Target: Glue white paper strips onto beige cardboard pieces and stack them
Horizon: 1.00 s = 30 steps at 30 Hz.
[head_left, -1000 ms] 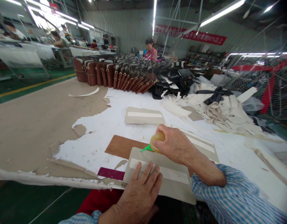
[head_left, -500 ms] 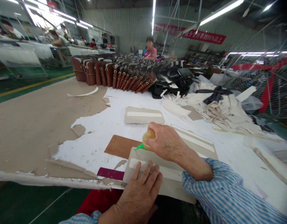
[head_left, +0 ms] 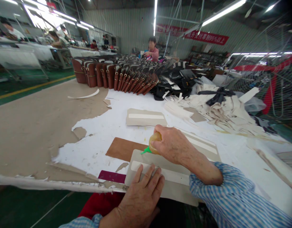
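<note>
My left hand (head_left: 146,188) lies flat with fingers spread on a grey-beige panel (head_left: 173,188) that carries a white strip (head_left: 175,176). The panel rests at the table's front edge. In my right hand (head_left: 173,144) is a yellowish squeeze bottle (head_left: 155,141), its green nozzle (head_left: 146,150) pointing down at the panel's far edge. I cannot tell whether the tip touches. A brown leather piece (head_left: 123,148) lies just beyond the panel, partly covered, and a purple strip (head_left: 112,176) sits to its left.
More panels with white strips lie ahead (head_left: 146,122) and beyond my right forearm (head_left: 213,152). Brown bags (head_left: 117,76) stand in rows at the back. Black bags (head_left: 176,80) and cream scraps (head_left: 236,109) pile at the right. A co-worker (head_left: 152,52) is behind the bags.
My right hand has moved slightly to the right with the squeeze bottle, along the panel's far edge. My left hand stays in place on the panel.
</note>
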Each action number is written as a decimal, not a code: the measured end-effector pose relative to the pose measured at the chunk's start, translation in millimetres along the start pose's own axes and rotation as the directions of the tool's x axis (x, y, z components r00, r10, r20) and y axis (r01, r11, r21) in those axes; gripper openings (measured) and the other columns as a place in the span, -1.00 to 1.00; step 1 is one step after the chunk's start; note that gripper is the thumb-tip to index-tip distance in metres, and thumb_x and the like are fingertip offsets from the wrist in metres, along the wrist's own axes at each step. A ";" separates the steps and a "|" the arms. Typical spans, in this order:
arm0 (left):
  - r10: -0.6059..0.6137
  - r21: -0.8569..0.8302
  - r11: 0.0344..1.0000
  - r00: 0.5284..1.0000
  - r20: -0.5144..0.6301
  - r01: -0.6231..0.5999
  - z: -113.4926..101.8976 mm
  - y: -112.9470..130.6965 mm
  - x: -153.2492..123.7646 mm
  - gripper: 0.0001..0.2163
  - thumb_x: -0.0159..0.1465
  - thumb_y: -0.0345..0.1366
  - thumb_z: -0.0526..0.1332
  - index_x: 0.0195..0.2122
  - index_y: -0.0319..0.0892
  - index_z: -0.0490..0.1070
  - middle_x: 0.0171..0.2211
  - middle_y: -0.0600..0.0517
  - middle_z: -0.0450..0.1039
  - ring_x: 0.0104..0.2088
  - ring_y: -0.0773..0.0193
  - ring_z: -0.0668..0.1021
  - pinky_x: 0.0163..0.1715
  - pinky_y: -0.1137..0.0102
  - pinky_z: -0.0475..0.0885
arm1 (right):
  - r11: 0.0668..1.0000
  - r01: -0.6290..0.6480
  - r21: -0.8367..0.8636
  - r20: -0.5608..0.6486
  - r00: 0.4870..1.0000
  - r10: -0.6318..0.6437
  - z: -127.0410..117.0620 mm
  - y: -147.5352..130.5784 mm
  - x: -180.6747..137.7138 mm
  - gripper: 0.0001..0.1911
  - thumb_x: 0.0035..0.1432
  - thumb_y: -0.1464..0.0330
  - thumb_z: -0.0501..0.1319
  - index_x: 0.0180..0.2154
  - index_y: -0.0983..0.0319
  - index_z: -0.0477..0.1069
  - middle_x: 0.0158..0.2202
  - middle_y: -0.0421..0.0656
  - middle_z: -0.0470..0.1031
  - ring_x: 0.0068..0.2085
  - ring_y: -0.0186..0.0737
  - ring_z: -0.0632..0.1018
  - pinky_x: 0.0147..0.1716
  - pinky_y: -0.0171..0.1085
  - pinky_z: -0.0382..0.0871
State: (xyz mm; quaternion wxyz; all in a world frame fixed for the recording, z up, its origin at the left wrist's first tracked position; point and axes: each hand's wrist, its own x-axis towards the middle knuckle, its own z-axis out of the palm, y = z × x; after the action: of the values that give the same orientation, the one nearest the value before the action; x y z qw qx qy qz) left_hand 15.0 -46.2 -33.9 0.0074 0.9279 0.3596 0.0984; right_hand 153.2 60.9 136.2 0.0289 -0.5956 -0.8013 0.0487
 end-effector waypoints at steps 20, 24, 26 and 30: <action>0.008 -0.015 1.000 1.000 0.005 -0.008 0.7 -0.9 0.6 -0.27 0.43 0.11 0.14 0.45 -0.29 0.07 0.47 -0.25 0.12 0.46 -0.19 0.10 0.36 -0.06 -0.63 | 0.999 0.048 -0.019 -0.022 0.999 -0.048 3.1 -5.3 3.2 -0.78 0.28 0.36 0.11 -0.12 0.26 0.48 -0.21 0.02 0.67 -0.25 -0.08 0.59 -0.32 -0.18 0.16; 0.001 -0.010 1.000 1.000 0.006 -0.001 1.2 -0.3 0.8 -0.27 0.44 0.11 0.13 0.45 -0.30 0.07 0.47 -0.26 0.11 0.46 -0.20 0.09 0.36 -0.08 -0.60 | 0.999 0.035 -0.035 -0.016 0.999 -0.035 1.8 -3.3 1.6 -0.77 0.30 0.36 0.09 -0.12 0.25 0.48 -0.21 0.01 0.67 -0.25 -0.09 0.59 -0.32 -0.19 0.16; 0.000 -0.007 1.000 1.000 0.007 0.000 2.5 -0.4 0.7 -0.27 0.44 0.11 0.11 0.46 -0.29 0.05 0.47 -0.26 0.10 0.47 -0.20 0.07 0.38 -0.11 -0.54 | 0.999 0.037 -0.039 -0.018 0.999 -0.037 1.2 -1.9 1.0 -0.77 0.30 0.36 0.09 -0.13 0.26 0.48 -0.22 0.01 0.67 -0.25 -0.09 0.59 -0.32 -0.19 0.16; -0.008 -0.014 1.000 0.999 0.034 0.009 3.7 -1.6 0.2 -0.26 0.44 0.11 0.11 0.48 -0.27 0.01 0.47 -0.25 0.10 0.49 -0.20 0.03 0.40 -0.16 -0.36 | 0.999 0.011 -0.032 -0.019 1.000 -0.012 0.3 1.0 -0.3 -0.80 0.26 0.39 0.11 -0.16 0.25 0.49 -0.22 0.01 0.67 -0.25 -0.08 0.60 -0.33 -0.19 0.15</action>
State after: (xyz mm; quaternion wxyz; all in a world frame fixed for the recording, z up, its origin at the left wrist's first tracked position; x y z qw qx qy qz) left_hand 14.8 -44.7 -37.6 0.0207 0.9278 0.3626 0.0852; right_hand 154.2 60.9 135.8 0.0272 -0.5917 -0.8051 0.0301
